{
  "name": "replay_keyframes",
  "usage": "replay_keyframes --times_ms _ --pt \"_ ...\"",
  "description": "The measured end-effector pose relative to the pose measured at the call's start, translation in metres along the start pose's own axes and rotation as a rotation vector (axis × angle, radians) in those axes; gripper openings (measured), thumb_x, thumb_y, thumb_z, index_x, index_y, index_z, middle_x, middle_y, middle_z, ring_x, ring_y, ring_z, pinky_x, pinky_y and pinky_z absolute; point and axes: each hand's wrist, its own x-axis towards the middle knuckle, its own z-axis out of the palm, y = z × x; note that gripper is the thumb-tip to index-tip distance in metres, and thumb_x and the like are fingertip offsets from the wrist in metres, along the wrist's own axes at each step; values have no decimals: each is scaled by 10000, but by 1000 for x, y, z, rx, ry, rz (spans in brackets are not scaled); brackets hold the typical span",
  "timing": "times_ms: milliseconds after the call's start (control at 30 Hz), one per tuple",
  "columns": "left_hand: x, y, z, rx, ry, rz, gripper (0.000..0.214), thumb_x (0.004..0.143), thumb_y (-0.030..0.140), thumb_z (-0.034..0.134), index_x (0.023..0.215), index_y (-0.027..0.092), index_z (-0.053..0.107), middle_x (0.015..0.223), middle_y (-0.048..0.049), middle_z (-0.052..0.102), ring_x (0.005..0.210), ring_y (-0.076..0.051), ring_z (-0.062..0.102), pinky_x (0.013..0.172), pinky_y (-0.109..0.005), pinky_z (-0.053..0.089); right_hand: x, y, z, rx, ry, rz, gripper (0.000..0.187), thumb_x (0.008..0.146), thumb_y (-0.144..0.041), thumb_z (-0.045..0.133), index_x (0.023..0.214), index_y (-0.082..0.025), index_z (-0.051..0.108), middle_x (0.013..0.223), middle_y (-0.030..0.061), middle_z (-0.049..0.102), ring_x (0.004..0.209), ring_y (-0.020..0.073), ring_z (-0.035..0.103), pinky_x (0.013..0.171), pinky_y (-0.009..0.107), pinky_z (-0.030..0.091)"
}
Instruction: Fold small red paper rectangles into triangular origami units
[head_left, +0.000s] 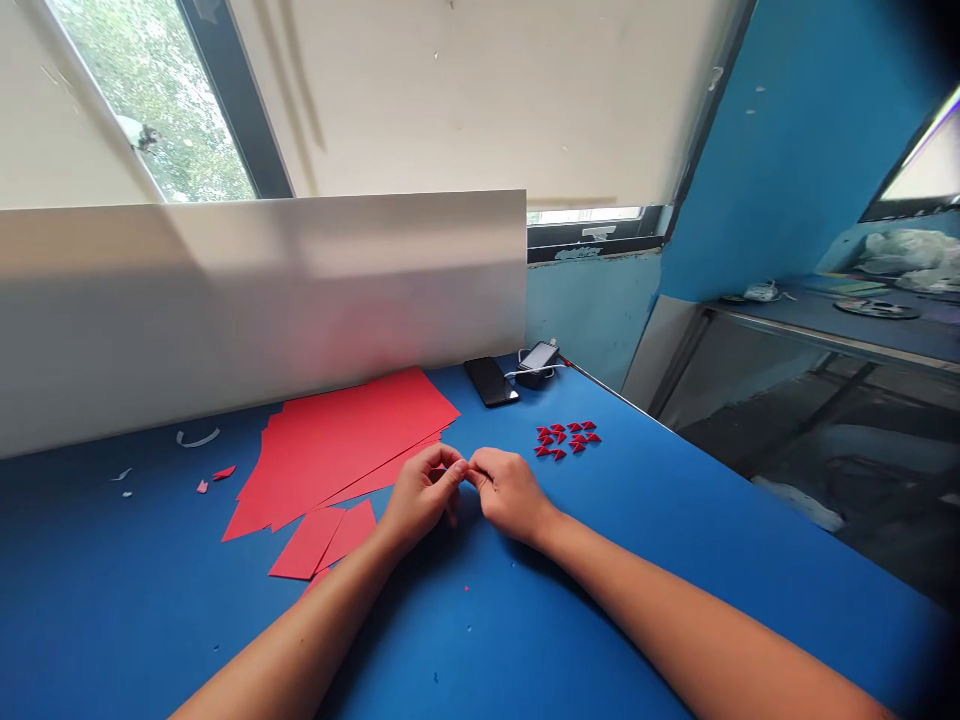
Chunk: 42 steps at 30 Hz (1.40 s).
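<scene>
Above the blue table, my left hand (424, 497) and my right hand (514, 492) meet at the fingertips, both closed in a pinch. A bit of red paper (437, 474) shows between the fingers of my left hand; most of it is hidden, and its folded shape cannot be made out. Several small folded red paper triangles (568, 438) lie grouped in rows beyond my right hand. Left of my hands is a stack of large red paper sheets (337, 430). Smaller red paper rectangles (309, 545) lie in front of it, close to my left forearm.
A black phone (491, 382) lies at the back of the table (450, 660), beside a dark device with a white cable (538, 365). Red and white paper scraps (223, 473) are at the left. A white panel (262, 310) stands along the back edge. Another table (840, 320) is at the right.
</scene>
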Motion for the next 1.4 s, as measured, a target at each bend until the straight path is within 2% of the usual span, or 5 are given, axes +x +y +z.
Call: replay_keyframes --times_ms 267,600,767,967,1400 --pt "2 -8 5 72 96 9 279 844 443 576 924 176 573 679 -2 615 531 -159 644 416 -228 492 0 4 0 -48 -3 3 225 935 -189 452 734 -181 552 777 40 610 740 156 544 665 249 355" --pt "2 0 -2 12 119 -14 279 830 417 596 728 170 517 545 41 557 387 -77 486 403 -186 379 -3 1 -6 -32 -68 -15 188 922 -264 505 758 -191 562 759 15 618 692 142 541 627 242 357" --pt "5 -2 -2 -34 143 -27 269 820 419 610 753 168 541 450 67 473 383 -72 423 396 -177 339 -3 1 -5 7 -87 -37 153 933 -270 489 822 -197 565 785 16 630 700 141 552 655 240 379" --pt "3 3 0 -38 106 -32 301 822 444 614 859 145 631 501 43 524 400 -82 463 411 -192 378 0 2 -4 19 -6 -14 235 979 -266 383 847 -186 560 799 38 619 735 156 557 699 254 396" --pt "7 -1 2 -24 19 -27 344 826 478 577 775 139 578 485 47 487 387 -81 435 387 -192 347 0 0 -3 107 65 29 107 927 -215 469 1007 -187 534 860 41 639 785 172 595 717 279 431"
